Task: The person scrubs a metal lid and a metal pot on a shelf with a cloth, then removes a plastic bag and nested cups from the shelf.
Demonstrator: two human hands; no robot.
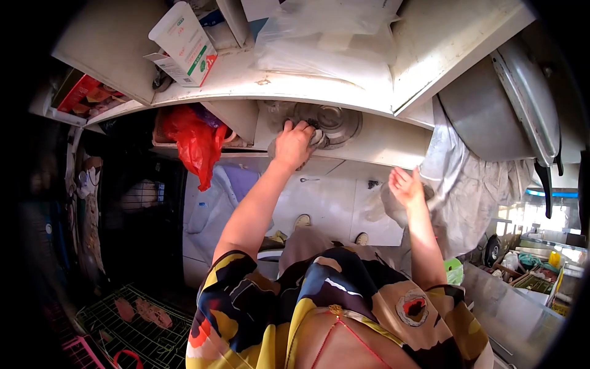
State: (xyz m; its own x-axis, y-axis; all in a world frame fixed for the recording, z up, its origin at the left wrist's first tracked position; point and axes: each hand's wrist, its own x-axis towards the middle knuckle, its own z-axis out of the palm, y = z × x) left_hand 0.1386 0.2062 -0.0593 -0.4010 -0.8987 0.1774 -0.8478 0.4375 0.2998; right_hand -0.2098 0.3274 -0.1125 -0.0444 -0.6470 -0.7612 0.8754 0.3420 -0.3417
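Observation:
My left hand [294,146] reaches into the lower shelf compartment, its fingers curled over a crumpled greyish rag [318,139]. Just behind the rag lies a round, clear glass-like dish or lid [337,120] on the shelf. My right hand [405,187] is held out near the front edge of the shelf, fingers stretched and nothing in them. Close beside it on the right hangs a pale grey cloth cover [458,184].
A red plastic bag [193,141] hangs from a basket on the left. Above stand a white carton [184,46] and clear plastic sheeting [326,49]. At right is a large metal pot [485,104] with protruding black handles. A wire rack [135,326] lies lower left.

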